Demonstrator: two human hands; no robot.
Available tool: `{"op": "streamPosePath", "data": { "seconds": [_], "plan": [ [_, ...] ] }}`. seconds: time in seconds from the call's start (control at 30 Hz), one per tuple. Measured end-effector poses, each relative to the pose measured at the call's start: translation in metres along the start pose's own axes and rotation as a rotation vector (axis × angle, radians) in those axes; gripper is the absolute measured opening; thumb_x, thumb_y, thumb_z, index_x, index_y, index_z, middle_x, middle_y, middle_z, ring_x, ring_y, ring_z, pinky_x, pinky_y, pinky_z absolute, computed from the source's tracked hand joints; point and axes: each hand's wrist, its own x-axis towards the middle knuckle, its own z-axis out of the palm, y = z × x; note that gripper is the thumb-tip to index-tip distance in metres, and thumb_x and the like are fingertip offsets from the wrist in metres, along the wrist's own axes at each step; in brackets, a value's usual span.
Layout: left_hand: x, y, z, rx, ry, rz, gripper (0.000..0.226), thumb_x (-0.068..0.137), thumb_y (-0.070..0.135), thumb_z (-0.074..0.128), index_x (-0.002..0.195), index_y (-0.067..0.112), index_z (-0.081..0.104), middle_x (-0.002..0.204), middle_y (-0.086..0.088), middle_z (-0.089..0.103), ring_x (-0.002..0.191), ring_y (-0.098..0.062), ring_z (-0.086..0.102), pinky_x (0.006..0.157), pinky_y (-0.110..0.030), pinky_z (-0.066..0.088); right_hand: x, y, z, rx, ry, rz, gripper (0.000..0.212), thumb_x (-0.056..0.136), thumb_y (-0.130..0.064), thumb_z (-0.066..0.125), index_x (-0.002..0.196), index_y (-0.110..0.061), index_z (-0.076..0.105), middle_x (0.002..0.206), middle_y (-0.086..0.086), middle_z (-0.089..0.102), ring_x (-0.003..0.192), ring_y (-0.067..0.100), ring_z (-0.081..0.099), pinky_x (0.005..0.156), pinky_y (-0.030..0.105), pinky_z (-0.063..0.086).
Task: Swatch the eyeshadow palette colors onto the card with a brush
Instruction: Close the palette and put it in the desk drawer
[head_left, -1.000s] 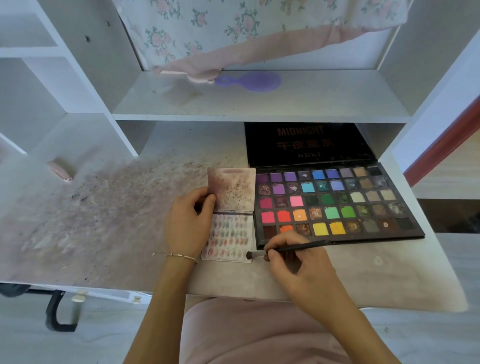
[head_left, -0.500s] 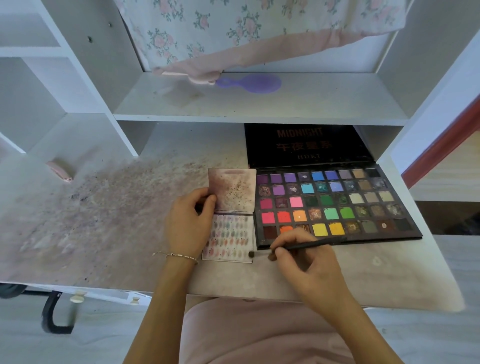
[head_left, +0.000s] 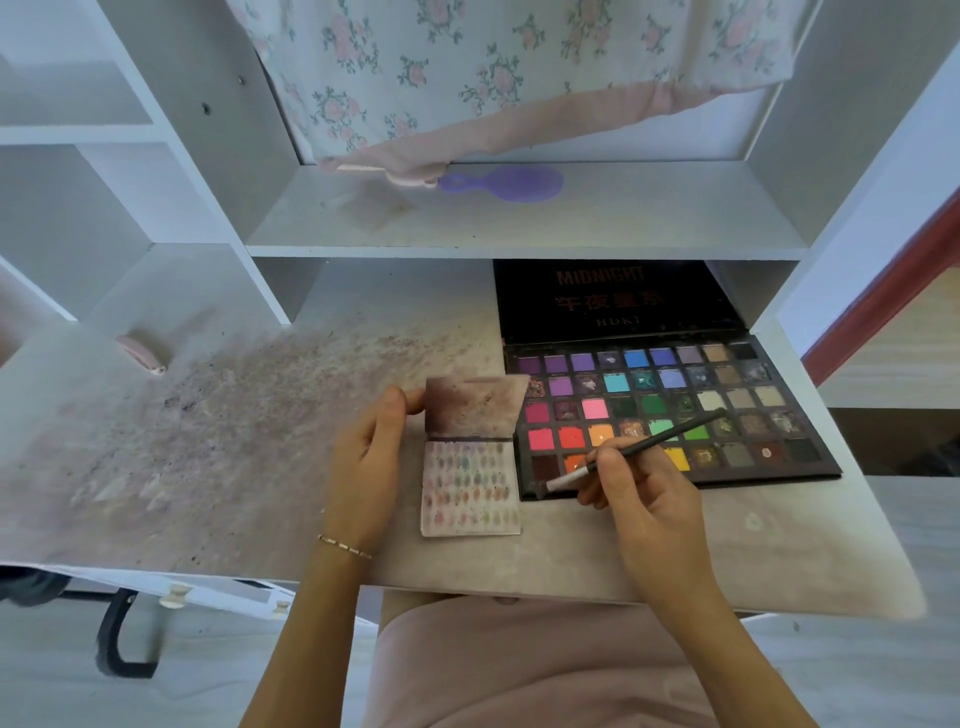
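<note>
Pinching the brush (head_left: 639, 451) over the palette's (head_left: 769, 452) near edge, right hand (head_left: 644, 499); left hand (head_left: 371, 457) fingers grip the card (head_left: 470, 488).

On the table (head_left: 218, 467) in front of you, the card (head_left: 470, 488) lies just left of the open eyeshadow palette (head_left: 727, 410), its raised flap overlapping the palette's left edge. The palette's lid stands up behind its pans, under the shelf (head_left: 519, 223). Your left hand (head_left: 366, 467) sits at the card's left side. Your right hand (head_left: 644, 499) is before the palette, with the brush (head_left: 631, 451) slanting across its front rows, tip at the front-left corner. A hairbrush (head_left: 506, 183) lies on the shelf behind.
</note>
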Motion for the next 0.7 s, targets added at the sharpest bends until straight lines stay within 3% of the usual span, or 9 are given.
{"op": "streamPosePath", "data": {
  "seconds": [0.07, 0.17, 0.3, 0.37, 0.47, 0.6, 0.7],
  "plan": [
    [-0.004, 0.003, -0.006, 0.028, 0.017, 0.015, 0.030, 0.087, 0.050, 0.041, 0.077, 0.037, 0.066, 0.078, 0.031, 0.066, 0.082, 0.010, 0.060, 0.069, 0.000, 0.040, 0.000, -0.001, 0.000, 0.004, -0.007, 0.003, 0.022, 0.078, -0.033, 0.047, 0.079, -0.014, 0.057, 0.064, -0.011, 0.065, 0.057, 0.001, 0.057, 0.055, 0.008, 0.044],
    [-0.011, 0.006, -0.013, 0.082, -0.103, 0.031, 0.033, 0.086, 0.041, 0.042, 0.071, 0.030, 0.070, 0.080, 0.021, 0.070, 0.079, 0.003, 0.063, 0.070, -0.005, 0.043, 0.000, 0.000, 0.000, 0.011, -0.013, 0.010, 0.026, 0.077, -0.037, 0.046, 0.079, -0.014, 0.058, 0.065, -0.009, 0.065, 0.057, 0.001, 0.057, 0.056, 0.009, 0.045],
    [-0.025, 0.008, -0.015, 0.348, -0.288, 0.118, 0.016, 0.080, 0.040, 0.057, 0.079, 0.030, 0.070, 0.083, 0.021, 0.067, 0.087, 0.003, 0.058, 0.075, -0.005, 0.039, 0.000, 0.002, -0.001, 0.017, -0.020, 0.015, 0.029, 0.076, -0.039, 0.047, 0.079, -0.013, 0.058, 0.066, -0.008, 0.065, 0.058, 0.002, 0.058, 0.057, 0.010, 0.045],
    [-0.032, 0.004, -0.013, 0.507, -0.334, 0.236, 0.030, 0.074, 0.050, 0.054, 0.088, 0.028, 0.070, 0.093, 0.021, 0.063, 0.094, 0.001, 0.053, 0.084, -0.012, 0.039, 0.000, 0.002, -0.001, 0.024, -0.017, 0.018, 0.028, 0.076, -0.038, 0.047, 0.078, -0.012, 0.058, 0.067, -0.008, 0.065, 0.057, 0.002, 0.058, 0.057, 0.011, 0.045],
    [-0.036, -0.003, -0.008, 0.718, -0.326, 0.389, 0.029, 0.077, 0.041, 0.053, 0.094, 0.026, 0.069, 0.101, 0.012, 0.063, 0.098, -0.004, 0.046, 0.083, -0.030, 0.039, 0.001, 0.002, -0.002, 0.049, -0.018, 0.019, 0.025, 0.077, -0.032, 0.048, 0.077, -0.010, 0.059, 0.065, -0.007, 0.066, 0.056, 0.003, 0.057, 0.056, 0.011, 0.046],
    [-0.020, -0.008, -0.007, 0.919, -0.251, 0.493, 0.032, 0.082, 0.034, 0.043, 0.096, 0.024, 0.069, 0.105, 0.008, 0.066, 0.098, -0.018, 0.048, 0.075, -0.035, 0.037, 0.004, 0.001, -0.004, 0.065, -0.042, 0.041, 0.014, 0.085, -0.015, 0.051, 0.081, -0.008, 0.062, 0.064, -0.005, 0.066, 0.058, 0.004, 0.059, 0.056, 0.012, 0.047],
    [-0.003, -0.011, -0.012, 0.988, -0.215, 0.493, 0.024, 0.083, 0.026, 0.050, 0.097, 0.022, 0.070, 0.106, 0.004, 0.068, 0.090, -0.026, 0.060, 0.069, -0.034, 0.037, 0.010, -0.005, -0.003, 0.048, -0.082, 0.049, 0.015, 0.087, -0.011, 0.051, 0.082, -0.008, 0.064, 0.060, -0.005, 0.063, 0.055, 0.002, 0.057, 0.053, 0.011, 0.046]
  ]
}}
